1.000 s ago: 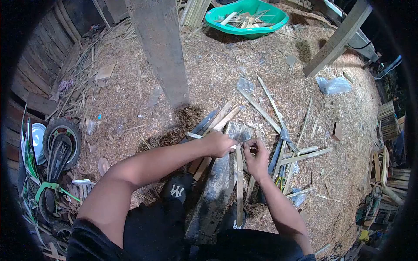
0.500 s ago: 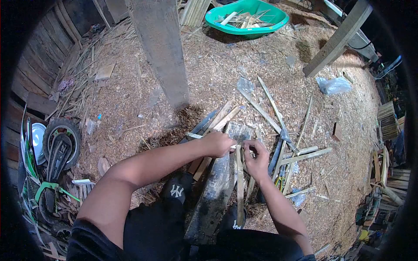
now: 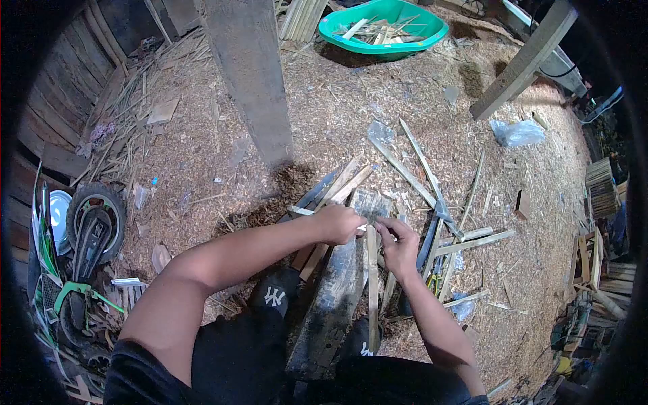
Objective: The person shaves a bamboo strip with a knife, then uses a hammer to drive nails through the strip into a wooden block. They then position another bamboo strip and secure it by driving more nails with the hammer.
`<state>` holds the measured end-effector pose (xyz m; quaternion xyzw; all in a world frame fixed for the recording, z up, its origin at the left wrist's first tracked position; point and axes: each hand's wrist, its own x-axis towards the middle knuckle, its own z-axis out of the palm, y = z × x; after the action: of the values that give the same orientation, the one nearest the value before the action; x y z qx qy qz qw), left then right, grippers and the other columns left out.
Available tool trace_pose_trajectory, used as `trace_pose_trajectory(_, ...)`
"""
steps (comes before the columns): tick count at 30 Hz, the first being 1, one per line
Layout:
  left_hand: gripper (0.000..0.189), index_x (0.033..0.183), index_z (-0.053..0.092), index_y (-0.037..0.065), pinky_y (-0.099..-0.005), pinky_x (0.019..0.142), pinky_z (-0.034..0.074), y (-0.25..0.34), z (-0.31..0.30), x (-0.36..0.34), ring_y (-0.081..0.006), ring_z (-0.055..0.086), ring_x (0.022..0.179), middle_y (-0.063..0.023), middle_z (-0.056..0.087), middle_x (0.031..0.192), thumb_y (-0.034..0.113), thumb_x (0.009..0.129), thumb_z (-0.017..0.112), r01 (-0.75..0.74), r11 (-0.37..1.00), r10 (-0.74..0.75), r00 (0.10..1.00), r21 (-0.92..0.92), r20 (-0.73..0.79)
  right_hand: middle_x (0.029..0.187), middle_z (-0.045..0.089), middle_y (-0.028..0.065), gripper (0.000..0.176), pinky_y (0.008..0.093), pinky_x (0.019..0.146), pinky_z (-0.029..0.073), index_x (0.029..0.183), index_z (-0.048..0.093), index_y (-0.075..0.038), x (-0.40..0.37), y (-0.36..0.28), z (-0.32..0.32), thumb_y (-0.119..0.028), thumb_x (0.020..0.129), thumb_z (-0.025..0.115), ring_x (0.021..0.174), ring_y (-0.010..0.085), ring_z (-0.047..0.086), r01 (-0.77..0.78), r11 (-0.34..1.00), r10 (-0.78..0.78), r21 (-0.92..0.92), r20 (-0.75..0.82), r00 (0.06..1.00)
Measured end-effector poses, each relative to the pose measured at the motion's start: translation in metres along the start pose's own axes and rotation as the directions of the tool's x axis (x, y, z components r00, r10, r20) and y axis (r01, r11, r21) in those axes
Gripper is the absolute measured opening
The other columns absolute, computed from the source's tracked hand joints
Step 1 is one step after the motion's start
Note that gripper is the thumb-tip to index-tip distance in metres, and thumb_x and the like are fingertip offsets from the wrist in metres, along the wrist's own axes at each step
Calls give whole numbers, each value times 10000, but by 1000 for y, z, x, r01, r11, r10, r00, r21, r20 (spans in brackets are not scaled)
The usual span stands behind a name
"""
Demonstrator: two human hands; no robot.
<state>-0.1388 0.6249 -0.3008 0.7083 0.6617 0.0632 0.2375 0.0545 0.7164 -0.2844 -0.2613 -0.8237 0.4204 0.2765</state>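
Note:
My left hand (image 3: 337,225) is closed in a fist around a short pale wooden strip (image 3: 300,210), whose ends poke out on both sides. Just right of it is my right hand (image 3: 401,248), thumb and forefinger drawn together by the strip's right end; whatever they pinch is too small to make out. Below the fingers, a long narrow wooden slat (image 3: 372,290) runs toward my lap, its top end meeting the strip. Both hands are above a worn, dark-stained plank (image 3: 331,297) lying between my legs.
Loose wooden strips (image 3: 412,172) and a handsaw-like dark blade (image 3: 426,237) lie to the right. A wooden post (image 3: 250,81) rises ahead. Farther off sits a green tub (image 3: 385,47) of scraps. A small bike (image 3: 84,250) is at left, a plastic bag (image 3: 518,133) at right.
My right hand's fingers have shifted slightly, the forefinger reaching left and closing toward the thumb near the strip's end. The left hand stays in place.

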Motion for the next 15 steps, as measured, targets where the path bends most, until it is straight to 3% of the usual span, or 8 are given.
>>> trace_pose_trajectory(2, 334, 1234, 658, 144, -541, 824, 539, -2, 3, 1, -424, 702, 908, -202, 723, 941, 347, 973, 610, -5, 1000, 5, 1000, -12, -1, 989, 745, 136, 116, 297, 795, 559, 998, 739, 17, -2, -3, 3, -14, 886, 733, 857, 216, 723, -204, 973, 207, 112, -15, 978)
trace_pose_trajectory(8, 325, 1212, 661, 115, -538, 806, 543, -3, 16, -2, -419, 695, 879, -197, 718, 914, 290, 940, 634, -66, 997, 61, 995, -47, -85, 893, 742, 117, 80, 317, 750, 577, 949, 735, 7, -7, 2, 3, -25, 877, 746, 820, 215, 731, 3, 1000, -3, -25, -21, 1000)
trace_pose_trajectory(15, 253, 1097, 679, 90, -535, 773, 548, 6, 5, -7, -404, 709, 846, -191, 727, 885, 249, 904, 648, -52, 998, 48, 995, -42, -88, 932, 729, 165, 84, 381, 774, 556, 939, 717, 5, -10, 1, 3, -29, 865, 740, 859, 318, 720, -68, 997, 68, -24, -24, 997)
